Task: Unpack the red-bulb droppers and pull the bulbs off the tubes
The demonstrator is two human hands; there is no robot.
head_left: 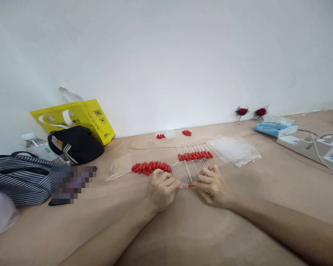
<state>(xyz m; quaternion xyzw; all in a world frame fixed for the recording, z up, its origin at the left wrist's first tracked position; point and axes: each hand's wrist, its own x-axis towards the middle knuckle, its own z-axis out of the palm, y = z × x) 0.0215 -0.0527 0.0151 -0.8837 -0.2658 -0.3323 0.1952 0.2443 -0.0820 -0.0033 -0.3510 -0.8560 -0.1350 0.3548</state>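
Between my two hands lies a thin clear dropper tube [185, 185], level and close above the table. My left hand [163, 189] pinches its left end. The closed fingers of my right hand [215, 187] grip a red rubber bulb [191, 186] at the tube's right end; most of the bulb is hidden by them. Just beyond my hands is a row of bare clear tubes [187, 170]. A pile of loose red bulbs [151, 167] lies left of these tubes. Farther back, droppers with red bulbs fitted [195, 156] lie side by side.
A clear plastic bag [119, 168] is at left; more bags [234, 150] lie at right. Bagged droppers [172, 133] rest near the wall. A yellow bag [83, 118], black pouch [83, 144] and striped bag [22, 181] crowd the left. A power strip [302, 146] and blue tissue pack [274, 127] stand right.
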